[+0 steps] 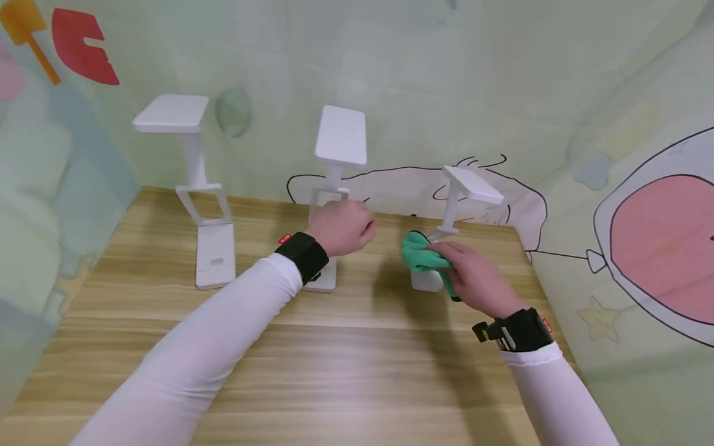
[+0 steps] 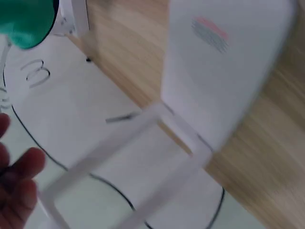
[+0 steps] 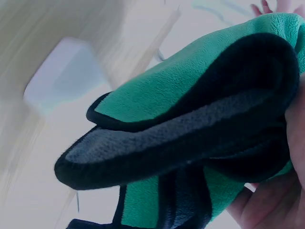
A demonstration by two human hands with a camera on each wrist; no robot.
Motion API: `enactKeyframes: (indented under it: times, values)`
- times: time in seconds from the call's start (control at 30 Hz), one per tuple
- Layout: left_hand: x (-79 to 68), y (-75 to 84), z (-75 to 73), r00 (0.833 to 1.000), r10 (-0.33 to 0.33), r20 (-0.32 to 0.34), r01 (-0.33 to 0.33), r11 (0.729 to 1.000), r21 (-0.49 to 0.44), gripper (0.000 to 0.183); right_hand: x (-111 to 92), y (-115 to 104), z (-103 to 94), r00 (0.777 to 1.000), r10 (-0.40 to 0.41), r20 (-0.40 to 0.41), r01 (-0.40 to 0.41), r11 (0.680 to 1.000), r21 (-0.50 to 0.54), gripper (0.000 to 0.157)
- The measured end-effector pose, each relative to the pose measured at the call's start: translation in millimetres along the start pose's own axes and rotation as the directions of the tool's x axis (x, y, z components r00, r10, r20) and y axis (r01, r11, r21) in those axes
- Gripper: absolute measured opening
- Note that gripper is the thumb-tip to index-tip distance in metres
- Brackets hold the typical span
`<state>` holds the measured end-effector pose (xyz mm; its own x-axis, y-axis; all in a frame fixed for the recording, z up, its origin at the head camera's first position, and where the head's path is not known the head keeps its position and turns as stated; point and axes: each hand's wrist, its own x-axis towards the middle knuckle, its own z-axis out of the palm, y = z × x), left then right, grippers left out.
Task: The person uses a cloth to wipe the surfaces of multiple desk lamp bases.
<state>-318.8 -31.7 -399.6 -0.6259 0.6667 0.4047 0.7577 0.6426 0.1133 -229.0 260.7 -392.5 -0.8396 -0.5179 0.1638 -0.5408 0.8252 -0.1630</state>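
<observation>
My right hand (image 1: 482,279) grips a folded green cloth (image 1: 424,255) with dark edging beside the right white desk lamp (image 1: 473,184). The cloth covers part of that lamp's stem and base. In the right wrist view the cloth's grey inner side shows, and a white base (image 3: 64,71) lies beyond it, blurred. My left hand (image 1: 342,228) is in front of the middle desk lamp (image 1: 341,135), hiding part of its stem. The left wrist view shows loosely bent fingers (image 2: 28,164) holding nothing, apart from that lamp's hinged frame (image 2: 176,186).
A third white desk lamp (image 1: 215,254) stands at the left of the wooden table (image 1: 334,371). A printed cloth backdrop (image 1: 390,62) hangs behind the table and along both sides. Each wrist wears a black strap (image 1: 304,255).
</observation>
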Motion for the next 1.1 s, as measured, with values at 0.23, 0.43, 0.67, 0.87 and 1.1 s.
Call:
enactKeyframes:
  times: [0.23,0.43,0.67,0.87,1.1]
  values:
    - [36.1,28.0,27.1,0.999,-0.022,0.039,0.022,1.000,-0.004,0.016,-11,25,3.5,0.999,-0.005,-0.049,0.000,0.994,-0.107,0.049]
    - [60.1,48.0,40.7,0.986,-0.102,0.135,0.107,0.994,-0.027,0.017,-15,36,24.6,0.999,-0.040,-0.026,0.036,0.989,-0.145,0.052]
    - [93.4,79.7,60.7,0.978,-0.120,0.170,0.140,0.984,-0.112,0.024,-21,49,37.2,0.994,-0.093,-0.060,0.084,0.985,-0.149,0.055]
    - [103.2,86.9,76.9,0.966,-0.186,0.179,0.224,0.950,-0.219,0.024,-15,51,54.9,0.987,-0.158,0.002,0.157,0.982,-0.105,0.056]
    - [105.7,77.5,83.1,0.967,-0.147,0.209,0.206,0.934,-0.293,0.023,-19,44,70.5,0.983,-0.171,0.074,0.175,0.983,-0.055,0.054]
